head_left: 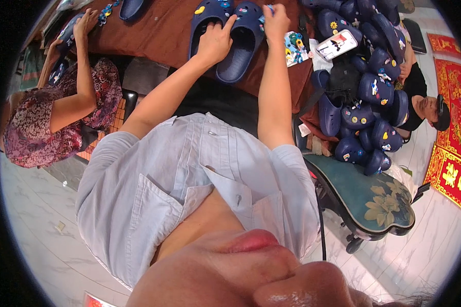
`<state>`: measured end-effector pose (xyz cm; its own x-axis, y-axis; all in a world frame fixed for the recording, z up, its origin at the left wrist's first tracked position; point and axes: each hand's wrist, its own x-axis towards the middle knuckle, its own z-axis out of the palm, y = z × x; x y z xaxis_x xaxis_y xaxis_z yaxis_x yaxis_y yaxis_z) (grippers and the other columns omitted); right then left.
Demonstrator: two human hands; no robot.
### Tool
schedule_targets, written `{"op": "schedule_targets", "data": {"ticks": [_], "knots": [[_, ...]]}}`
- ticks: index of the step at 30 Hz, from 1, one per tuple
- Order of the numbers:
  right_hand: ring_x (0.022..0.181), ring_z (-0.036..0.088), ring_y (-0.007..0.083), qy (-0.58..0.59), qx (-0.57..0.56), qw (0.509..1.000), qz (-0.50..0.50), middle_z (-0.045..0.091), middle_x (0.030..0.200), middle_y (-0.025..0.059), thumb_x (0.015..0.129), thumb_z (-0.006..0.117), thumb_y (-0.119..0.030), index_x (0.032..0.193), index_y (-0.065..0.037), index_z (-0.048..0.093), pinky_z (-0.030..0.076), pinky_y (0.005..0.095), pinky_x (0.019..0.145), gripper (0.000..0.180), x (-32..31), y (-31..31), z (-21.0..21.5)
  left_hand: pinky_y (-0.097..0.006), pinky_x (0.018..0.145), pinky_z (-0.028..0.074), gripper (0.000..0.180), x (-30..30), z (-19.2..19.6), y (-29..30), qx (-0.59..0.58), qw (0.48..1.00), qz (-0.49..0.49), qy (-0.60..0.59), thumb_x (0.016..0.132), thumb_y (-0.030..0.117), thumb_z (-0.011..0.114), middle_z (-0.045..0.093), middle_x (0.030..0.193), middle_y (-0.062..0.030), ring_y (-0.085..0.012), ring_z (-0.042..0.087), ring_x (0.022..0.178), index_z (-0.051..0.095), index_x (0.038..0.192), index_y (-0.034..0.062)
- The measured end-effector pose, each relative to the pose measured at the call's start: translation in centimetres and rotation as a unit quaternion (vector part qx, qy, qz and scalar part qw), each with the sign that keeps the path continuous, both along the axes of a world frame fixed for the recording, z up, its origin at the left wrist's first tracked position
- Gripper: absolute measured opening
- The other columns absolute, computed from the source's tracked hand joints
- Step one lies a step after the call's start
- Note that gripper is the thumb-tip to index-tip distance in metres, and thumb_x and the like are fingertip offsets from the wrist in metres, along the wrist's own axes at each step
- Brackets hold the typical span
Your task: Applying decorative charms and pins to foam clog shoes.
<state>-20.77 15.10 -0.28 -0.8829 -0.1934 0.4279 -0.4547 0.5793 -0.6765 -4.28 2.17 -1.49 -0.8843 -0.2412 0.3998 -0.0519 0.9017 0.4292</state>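
A pair of navy clogs lies on the brown cloth in front of me, the left clog (pixel 194 41) and right clog (pixel 237 65) side by side with their heels toward me. Small coloured charms sit on their toes. My left hand (pixel 215 43) rests at the left clog's opening, its index finger stretched toward the right clog and the fingers apart. By the outer side of the right clog's toe, my right hand (pixel 275 23) is closed in a pinch on a small light-blue charm (pixel 262 19), partly hidden by the fingers.
To the right are a card of colourful charms (pixel 296 48), a phone (pixel 337 44) and a heap of decorated navy clogs (pixel 376 89). A green flowered chair (pixel 363 197) stands below them. At left a person in a patterned top (pixel 66 110) handles a clog; another person (pixel 420 92) sits beyond the heap.
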Motion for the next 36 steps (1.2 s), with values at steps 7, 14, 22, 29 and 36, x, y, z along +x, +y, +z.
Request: {"op": "schedule_targets", "data": {"ticks": [7,14,22,29,36], "knots": [[0.092,0.067,0.0405,-0.066,0.177,0.97,-0.151,0.071,0.094,0.0196,0.084,0.069,-0.034,0.101,-0.008,0.066,0.051,0.0495,0.081,0.031,1.1,9.8,1.4,-0.048,0.079,0.055,0.07,0.1,0.2,0.1,0.029,1.0,-0.008,-0.003,0.084,0.014,0.063,0.058,0.104,-0.0224,-0.0403,0.058,0.1,0.035,0.148,0.0174],[0.098,0.059,0.0408,-0.042,0.321,0.915,-0.242,0.06,0.108,0.0216,0.081,0.073,-0.043,0.094,-0.004,0.067,0.05,0.0513,0.081,0.042,3.4,9.8,0.8,-0.049,0.077,0.055,0.07,0.0,-0.1,-0.1,0.018,1.0,-0.001,0.002,0.083,0.015,0.065,0.059,0.102,-0.0225,-0.0406,0.058,0.099,0.036,0.147,0.0196],[0.1,0.063,0.0459,-0.199,0.113,0.973,-0.044,0.066,0.1,0.0286,0.084,0.061,-0.063,0.102,0.002,0.057,0.048,0.0484,0.087,0.067,4.1,1.4,-0.3,-0.049,0.078,0.055,0.071,0.1,0.1,0.1,0.015,1.0,-0.002,0.009,0.082,0.014,0.065,0.059,0.102,-0.0221,-0.0405,0.059,0.098,0.036,0.147,0.0206],[0.092,0.062,0.0507,-0.083,0.087,0.992,-0.03,0.066,0.093,0.0301,0.092,0.053,-0.023,0.106,-0.004,0.051,0.048,0.0557,0.082,0.024,4.2,1.0,-1.5,-0.048,0.077,0.056,0.073,0.0,0.1,0.1,0.006,1.0,0.002,-0.003,0.083,0.015,0.064,0.059,0.101,-0.0222,-0.041,0.058,0.099,0.033,0.148,0.0217],[0.089,0.063,0.0479,-0.029,-0.017,0.999,0.026,0.066,0.089,0.029,0.09,0.051,-0.01,0.104,-0.003,0.053,0.048,0.0515,0.078,0.016,4.9,1.1,-1.3,-0.049,0.078,0.055,0.071,0.0,-0.4,-0.1,0.008,1.0,0.001,0.009,0.084,0.015,0.062,0.058,0.102,-0.0224,-0.0405,0.057,0.1,0.033,0.148,0.0215]]}}
